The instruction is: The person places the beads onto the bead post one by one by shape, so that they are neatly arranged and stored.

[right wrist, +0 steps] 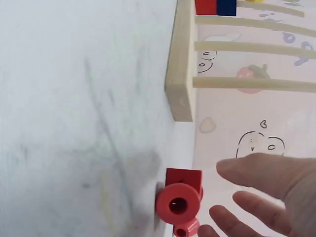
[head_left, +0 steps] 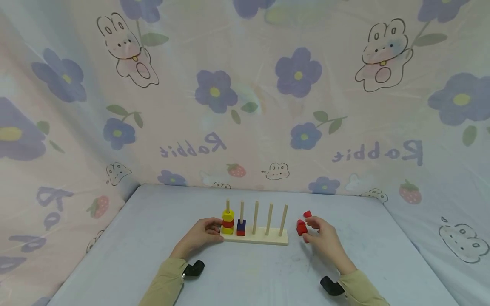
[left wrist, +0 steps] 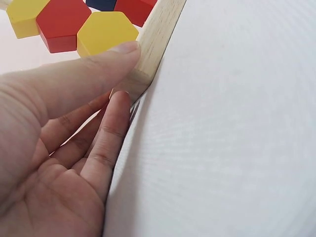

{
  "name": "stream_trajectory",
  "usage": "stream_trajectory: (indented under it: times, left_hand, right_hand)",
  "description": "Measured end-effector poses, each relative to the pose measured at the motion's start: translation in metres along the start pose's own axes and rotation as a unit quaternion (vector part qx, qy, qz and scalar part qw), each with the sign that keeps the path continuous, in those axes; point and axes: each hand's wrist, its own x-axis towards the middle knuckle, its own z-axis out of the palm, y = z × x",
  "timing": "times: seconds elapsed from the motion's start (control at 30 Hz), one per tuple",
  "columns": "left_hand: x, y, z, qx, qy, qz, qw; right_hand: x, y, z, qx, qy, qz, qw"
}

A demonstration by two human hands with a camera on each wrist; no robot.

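A wooden base [head_left: 268, 239] carries several upright pegs. Yellow, red and yellow blocks [head_left: 228, 224] are stacked on its leftmost peg, and a dark blue block [head_left: 241, 222] sits above a red one on the second. My left hand [head_left: 197, 235] grips the base's left end; in the left wrist view the thumb lies at the corner beside a yellow block [left wrist: 106, 34], with fingers against the end face. Loose red pieces [head_left: 301, 228] lie right of the base. Over them is my right hand [head_left: 329, 243], fingers apart and holding nothing, near a red ring [right wrist: 178, 203] in the right wrist view.
The pegs [head_left: 269, 219] from the third to the rightmost are bare. A pale cloth covers the table [head_left: 252, 276]. Behind it hangs a curtain [head_left: 245, 119] printed with flowers and rabbits. Another red piece [head_left: 307, 213] lies farther back, beyond my right fingertips.
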Motion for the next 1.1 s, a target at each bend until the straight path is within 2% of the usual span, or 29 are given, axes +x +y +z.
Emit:
stream_trajectory:
  times: [0.37,0.53,0.73,0.9,1.0,1.1]
  left_hand:
    - [0.002,-0.003,0.001,0.007,-0.003,0.000,1.0000]
    - [0.003,-0.004,0.001,0.007,-0.003,-0.001,1.0000]
    - [0.002,-0.005,0.000,0.010,-0.002,-0.002,0.9999]
    - [0.001,-0.003,0.000,0.010,-0.002,0.002,0.9999]
    - [0.001,-0.002,0.001,0.011,-0.001,0.003,0.9999]
    - [0.001,-0.003,0.001,0.013,0.001,0.000,0.9999]
  right_hand:
    - [0.010,0.008,0.016,-0.069,-0.009,0.005,0.9976]
    - [0.016,0.009,0.020,-0.083,-0.010,0.008,0.9965]
    - [0.018,0.008,0.021,-0.073,-0.017,0.006,0.9972]
    - [0.017,0.006,0.018,-0.022,-0.021,0.014,0.9994]
    - [0.017,0.003,0.013,0.004,-0.013,0.010,0.9999]
    - [0.019,-0.004,0.007,0.001,0.005,-0.011,0.9999]
